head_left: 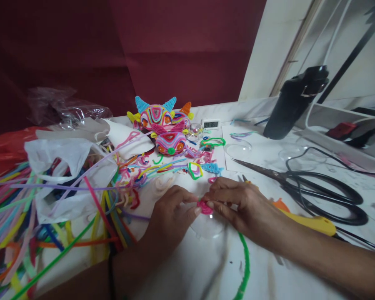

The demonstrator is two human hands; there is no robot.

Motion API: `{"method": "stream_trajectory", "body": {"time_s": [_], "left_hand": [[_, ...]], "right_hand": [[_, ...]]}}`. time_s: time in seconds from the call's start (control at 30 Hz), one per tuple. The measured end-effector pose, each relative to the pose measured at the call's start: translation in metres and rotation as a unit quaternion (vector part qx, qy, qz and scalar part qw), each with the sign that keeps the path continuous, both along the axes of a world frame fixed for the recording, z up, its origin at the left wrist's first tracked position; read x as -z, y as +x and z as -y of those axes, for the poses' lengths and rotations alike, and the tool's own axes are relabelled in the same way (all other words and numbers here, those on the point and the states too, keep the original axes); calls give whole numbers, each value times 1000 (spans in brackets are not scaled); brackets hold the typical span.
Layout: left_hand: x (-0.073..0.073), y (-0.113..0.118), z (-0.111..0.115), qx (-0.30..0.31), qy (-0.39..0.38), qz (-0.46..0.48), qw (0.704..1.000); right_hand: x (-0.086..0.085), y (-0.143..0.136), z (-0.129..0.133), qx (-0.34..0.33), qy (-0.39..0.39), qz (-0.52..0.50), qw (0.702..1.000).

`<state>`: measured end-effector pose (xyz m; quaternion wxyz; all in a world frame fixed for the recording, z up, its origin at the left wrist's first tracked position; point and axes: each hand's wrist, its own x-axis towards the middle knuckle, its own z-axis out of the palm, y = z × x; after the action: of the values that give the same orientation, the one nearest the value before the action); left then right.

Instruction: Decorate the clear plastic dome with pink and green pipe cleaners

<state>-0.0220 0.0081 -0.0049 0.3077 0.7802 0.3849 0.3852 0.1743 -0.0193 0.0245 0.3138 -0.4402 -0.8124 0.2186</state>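
A small pink coil of pipe cleaner [205, 208] is pinched between my two hands, low over the white table. My left hand [171, 210] holds its left side with thumb and fingertips. From the right, my right hand [236, 200] grips the coil with fingers closed. A clear plastic dome [208, 228] lies just under the hands, partly covered by them. One green pipe cleaner [245, 266] trails from below my right hand toward the front edge; whether it joins the pink coil is hidden.
Loose colourful pipe cleaners [15, 233] and a white plastic bag [62, 162] fill the left. Finished pipe-cleaner animal heads [170, 141] stand at the back. Large black scissors [287, 179], a yellow-handled tool [315, 223], a cable and a dark bottle [287, 104] occupy the right.
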Motion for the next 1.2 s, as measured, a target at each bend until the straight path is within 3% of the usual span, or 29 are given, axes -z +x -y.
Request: {"method": "stream_trajectory", "body": {"time_s": [1.2], "left_hand": [[-11,-3,-14,82,70,-8,994]], "right_hand": [[1,-1,-1,1,32,-22,999]]}}
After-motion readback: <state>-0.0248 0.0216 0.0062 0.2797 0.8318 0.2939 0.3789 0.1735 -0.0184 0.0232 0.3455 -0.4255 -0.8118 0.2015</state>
